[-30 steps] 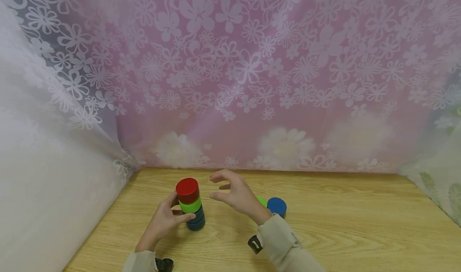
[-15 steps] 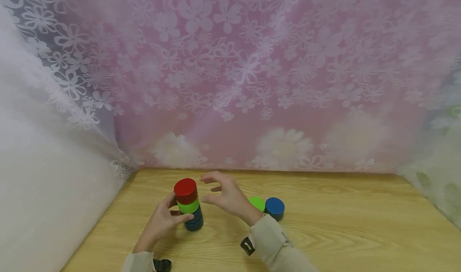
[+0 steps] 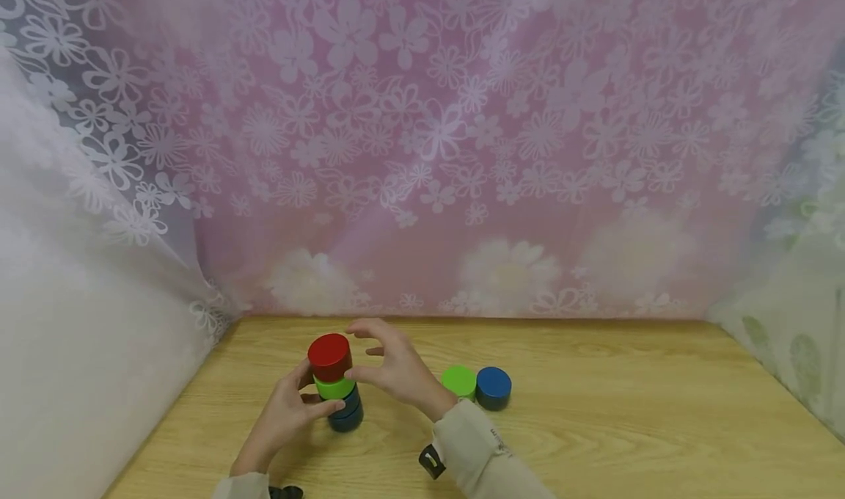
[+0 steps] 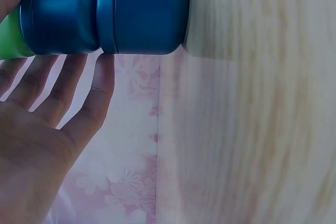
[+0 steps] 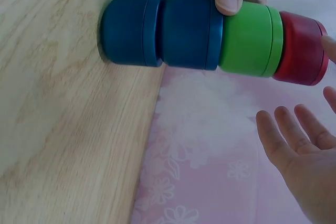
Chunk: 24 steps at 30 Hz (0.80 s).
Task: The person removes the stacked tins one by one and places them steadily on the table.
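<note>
A stack of small lidded canisters stands on the table at left of centre in the head view. Its red canister (image 3: 330, 359) is on top, with a green canister (image 3: 334, 388) under it. Below are an upper blue canister (image 5: 191, 32) and a lower blue canister (image 5: 131, 31), which rests on the wood. My left hand (image 3: 282, 413) holds the stack from the left, its thumb where green meets upper blue. From the right, my right hand (image 3: 398, 370) is beside the red canister, fingers loosely bent. Its thumb tip overlaps the red lid; contact is unclear.
Right of the stack, a second green canister (image 3: 458, 380) and another blue canister (image 3: 494, 388) stand side by side, partly behind my right forearm. Flowered curtains (image 3: 422, 191) enclose the wooden table (image 3: 614, 411) at the back and sides.
My right hand has moved left, closing the gap to the red canister. The loose green canister shows more from behind the forearm. My left hand keeps its hold on the stack.
</note>
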Motion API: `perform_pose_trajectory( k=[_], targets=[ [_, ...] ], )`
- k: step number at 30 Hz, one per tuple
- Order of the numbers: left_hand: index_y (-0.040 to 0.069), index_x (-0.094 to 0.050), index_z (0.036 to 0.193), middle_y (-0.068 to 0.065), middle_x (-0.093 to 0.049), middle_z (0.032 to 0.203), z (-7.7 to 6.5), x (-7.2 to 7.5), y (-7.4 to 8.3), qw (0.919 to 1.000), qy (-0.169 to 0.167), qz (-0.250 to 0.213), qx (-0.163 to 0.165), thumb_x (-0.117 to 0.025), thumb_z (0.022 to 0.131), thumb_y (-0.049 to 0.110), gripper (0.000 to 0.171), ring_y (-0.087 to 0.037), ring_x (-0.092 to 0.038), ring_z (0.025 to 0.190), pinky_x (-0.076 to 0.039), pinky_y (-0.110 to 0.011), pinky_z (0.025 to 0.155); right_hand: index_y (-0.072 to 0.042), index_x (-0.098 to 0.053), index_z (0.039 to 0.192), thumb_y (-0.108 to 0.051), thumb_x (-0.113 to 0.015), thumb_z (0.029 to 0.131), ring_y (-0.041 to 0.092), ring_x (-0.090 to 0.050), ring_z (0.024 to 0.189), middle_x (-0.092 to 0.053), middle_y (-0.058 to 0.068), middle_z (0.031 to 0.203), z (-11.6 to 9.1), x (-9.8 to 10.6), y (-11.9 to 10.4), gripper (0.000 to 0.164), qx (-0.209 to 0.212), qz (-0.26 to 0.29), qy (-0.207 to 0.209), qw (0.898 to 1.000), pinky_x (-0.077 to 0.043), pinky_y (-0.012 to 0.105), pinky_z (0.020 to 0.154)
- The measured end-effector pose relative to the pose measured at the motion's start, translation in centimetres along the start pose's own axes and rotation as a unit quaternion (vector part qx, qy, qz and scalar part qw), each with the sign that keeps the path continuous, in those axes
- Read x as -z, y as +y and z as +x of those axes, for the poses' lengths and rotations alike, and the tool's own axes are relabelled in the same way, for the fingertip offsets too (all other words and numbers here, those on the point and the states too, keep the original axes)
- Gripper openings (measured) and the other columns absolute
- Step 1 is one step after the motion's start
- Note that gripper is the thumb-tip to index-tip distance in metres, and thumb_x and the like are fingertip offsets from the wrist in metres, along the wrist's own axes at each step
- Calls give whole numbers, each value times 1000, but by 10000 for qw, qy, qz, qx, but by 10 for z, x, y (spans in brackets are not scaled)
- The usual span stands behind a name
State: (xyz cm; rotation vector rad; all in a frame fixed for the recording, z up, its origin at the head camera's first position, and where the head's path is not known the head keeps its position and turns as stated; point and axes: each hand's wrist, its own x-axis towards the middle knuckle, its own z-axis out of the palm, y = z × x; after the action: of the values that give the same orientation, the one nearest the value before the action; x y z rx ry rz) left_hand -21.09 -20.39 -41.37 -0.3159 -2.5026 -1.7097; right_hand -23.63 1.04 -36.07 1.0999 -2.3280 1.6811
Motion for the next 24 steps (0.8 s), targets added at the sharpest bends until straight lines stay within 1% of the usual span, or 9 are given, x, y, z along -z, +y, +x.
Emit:
perform_pose_trajectory(
  k=[7,9,14,21,24],
  targets=[
    [0,-53,141,-14,-64,124,0,3,-2,9999,-97,20,-50,-87,80,5,70,-30,-60,114,-58,-35,87,-2,-60,135,0,-80,86,31,-52,130,-56,10,141,4,-10,-1,53,101,4,4,9999,-50,41,101],
    [0,-53,141,-14,-64,124,0,4,-2,10000,-90,18,-39,-87,80,6,70,-30,-60,114,-58,-35,87,-3,-61,134,-1,-81,86,28,-51,131,-56,9,141,5,-12,-1,51,92,-25,4,10000,-50,41,101],
    [-1,-52,142,-14,-64,125,0,3,-1,9999,-107,10,-42,-87,80,5,71,-30,-60,114,-58,-35,87,-3,-62,133,-1,-80,86,29,-50,131,-55,10,143,5,-15,0,50,57,-76,28,10000,-50,40,101],
    [-1,-52,142,-15,-64,124,0,2,-1,9999,-130,-63,-72,-87,80,5,71,-30,-60,114,-57,-34,87,-3,-65,130,-1,-80,87,31,-51,131,-56,11,142,5,-17,0,46,96,105,1,9999,-51,44,100],
    [-1,-52,142,-14,-64,124,0,2,-1,9998,-166,-103,-93,-87,81,5,71,-29,-59,113,-57,-34,87,-3,-66,128,-1,-80,87,30,-52,130,-56,12,141,5,-18,0,44,184,152,-21,9997,-52,42,99]
  ],
)
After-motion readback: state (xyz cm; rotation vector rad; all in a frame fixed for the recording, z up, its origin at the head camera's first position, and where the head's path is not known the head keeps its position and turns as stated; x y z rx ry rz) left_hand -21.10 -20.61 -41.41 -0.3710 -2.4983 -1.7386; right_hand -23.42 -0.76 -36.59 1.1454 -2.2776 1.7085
